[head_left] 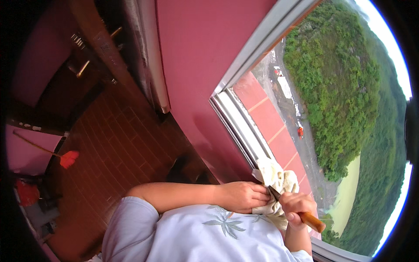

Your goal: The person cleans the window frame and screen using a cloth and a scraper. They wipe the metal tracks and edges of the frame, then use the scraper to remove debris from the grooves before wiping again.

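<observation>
Across the aluminium window track (pixel 244 121) lies a crumpled cream cloth (pixel 278 178), near my body. My left hand (pixel 245 196) presses on the cloth's near side with its fingers over it. In my right hand (pixel 298 206) is a tool with a wooden handle (pixel 312 222). Its dark, narrow blade (pixel 274 192) points towards the cloth and my left fingers; the tip's exact place is hard to tell, and so is the kind of tool.
A pink wall (pixel 196 82) stands beside the open window, with red tiles (pixel 275 127) outside the sill. Behind are a brown tiled floor (pixel 124 140), a red broom (pixel 68 159) and a dark door with a metal handle (pixel 82 68). A road and green hills lie far below.
</observation>
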Demonstrator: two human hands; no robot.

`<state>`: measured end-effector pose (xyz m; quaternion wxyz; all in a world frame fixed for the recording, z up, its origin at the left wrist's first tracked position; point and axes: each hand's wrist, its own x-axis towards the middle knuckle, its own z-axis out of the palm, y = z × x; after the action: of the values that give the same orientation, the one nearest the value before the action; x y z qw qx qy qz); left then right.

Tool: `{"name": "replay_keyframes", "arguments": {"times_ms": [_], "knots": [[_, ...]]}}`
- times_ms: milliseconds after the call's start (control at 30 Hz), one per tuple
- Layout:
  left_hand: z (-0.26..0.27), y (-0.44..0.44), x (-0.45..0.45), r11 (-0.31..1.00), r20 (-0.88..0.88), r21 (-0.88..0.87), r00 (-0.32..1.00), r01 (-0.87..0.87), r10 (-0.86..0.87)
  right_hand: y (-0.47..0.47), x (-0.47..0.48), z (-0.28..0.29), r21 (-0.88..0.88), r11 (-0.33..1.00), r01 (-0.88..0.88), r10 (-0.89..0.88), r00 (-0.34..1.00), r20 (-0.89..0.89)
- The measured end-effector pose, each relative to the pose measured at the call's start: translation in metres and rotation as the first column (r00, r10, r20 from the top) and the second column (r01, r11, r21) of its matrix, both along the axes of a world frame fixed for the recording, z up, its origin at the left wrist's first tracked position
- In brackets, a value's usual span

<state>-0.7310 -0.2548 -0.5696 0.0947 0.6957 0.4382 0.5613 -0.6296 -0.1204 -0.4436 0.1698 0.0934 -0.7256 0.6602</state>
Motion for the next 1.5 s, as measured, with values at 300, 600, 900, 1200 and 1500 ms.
{"name": "replay_keyframes", "arguments": {"times_ms": [300,600,900,1200,1500], "knots": [[-0.006,-0.01,-0.01,0.998,-0.043,0.001,0.997,-0.069,0.069,0.009,-0.011,-0.008,-0.109,0.992,-0.063,0.052,0.994,-0.099],[-0.004,-0.062,-0.076,0.888,-0.017,-0.099,0.893,-0.45,0.45,-0.017,-0.104,-0.03,0.029,0.993,0.119,-0.121,0.989,0.088],[-0.002,-0.086,-0.132,0.762,0.089,-0.105,0.757,-0.639,0.648,-0.054,-0.212,-0.027,-0.181,0.974,0.136,-0.145,0.989,-0.034],[-0.007,-0.073,-0.122,0.765,0.099,-0.107,0.759,-0.635,0.644,-0.042,-0.184,-0.032,-0.158,0.987,0.001,-0.012,0.998,-0.068],[-0.017,-0.015,-0.026,0.998,0.003,-0.067,1.0,0.0,0.0,0.0,-0.001,-0.005,-0.116,0.989,0.093,-0.106,0.989,-0.106]]}}
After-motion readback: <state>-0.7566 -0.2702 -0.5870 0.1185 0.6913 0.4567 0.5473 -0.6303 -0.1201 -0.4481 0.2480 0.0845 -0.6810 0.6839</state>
